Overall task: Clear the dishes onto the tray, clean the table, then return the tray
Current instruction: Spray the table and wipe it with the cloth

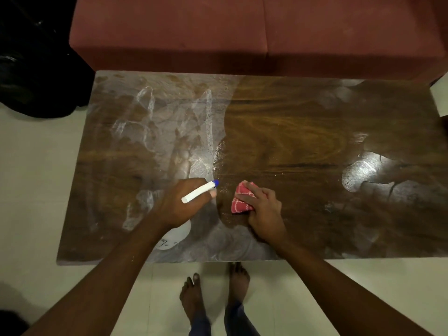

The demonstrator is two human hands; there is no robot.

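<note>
A dark wooden table (303,132) fills the view, its left half smeared with white foamy streaks and its middle wiped bare. My left hand (179,204) grips a white spray bottle (200,191) with a blue nozzle, held over the table's near edge; the bottle's round body shows below my wrist. My right hand (261,212) presses a folded red-and-white checked cloth (242,198) onto the table just right of the nozzle. No dishes or tray are in view.
A maroon sofa (242,32) stands along the table's far side. A black bag (36,69) lies on the pale floor at the far left. My bare feet (215,294) stand at the table's near edge. A white object (442,98) shows at the right edge.
</note>
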